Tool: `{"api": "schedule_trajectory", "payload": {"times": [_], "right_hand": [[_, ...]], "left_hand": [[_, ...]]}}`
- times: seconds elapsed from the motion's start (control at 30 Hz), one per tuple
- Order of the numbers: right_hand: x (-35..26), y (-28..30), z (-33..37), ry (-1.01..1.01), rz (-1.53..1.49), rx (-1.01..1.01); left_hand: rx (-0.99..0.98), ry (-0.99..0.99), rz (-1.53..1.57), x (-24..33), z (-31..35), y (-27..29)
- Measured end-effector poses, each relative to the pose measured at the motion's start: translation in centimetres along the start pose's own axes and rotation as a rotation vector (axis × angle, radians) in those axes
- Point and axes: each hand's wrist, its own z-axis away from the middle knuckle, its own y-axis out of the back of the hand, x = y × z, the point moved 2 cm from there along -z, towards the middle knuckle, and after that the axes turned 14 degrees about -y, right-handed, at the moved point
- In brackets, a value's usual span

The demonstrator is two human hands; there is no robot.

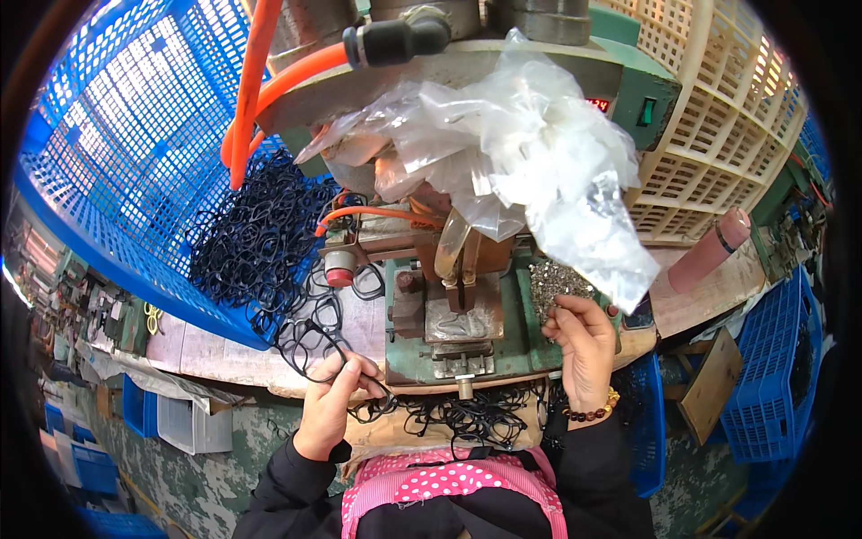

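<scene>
My left hand (332, 404) is closed on a black eyeglass frame (293, 360), whose rims extend to the left over the bench edge. My right hand (585, 350) has its thumb and fingers pinched together beside a heap of small metal parts (555, 283); whatever is between the fingertips is too small to make out. Between the hands stands a bench press with a green base (521, 337) and a flat metal block (462, 325) under its tool head. More black eyeglass frames (471, 418) lie in my lap area, below the bench edge.
A blue basket (135, 260) at the left spills black frames onto the bench. Crumpled clear plastic (539, 135) hangs over the press, among orange hoses (301, 79). A red button (339, 269) sits left of the tool head. A pink bottle (709, 251) and cream crate (718, 126) stand right.
</scene>
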Motion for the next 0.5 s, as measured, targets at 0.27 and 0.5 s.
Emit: {"api": "schedule_trajectory", "payload": {"times": [0.27,0.5], "right_hand": [[-0.8,-4.1,0.8,0.045,-0.003,-0.187],[-1.2,-5.9,1.4,0.213,0.159,-0.199]], "left_hand": [[-0.014,-0.070,0.066,0.9,-0.4,-1.0],[-0.044,-0.160,0.043,3.0,-1.1,-2.7]]}}
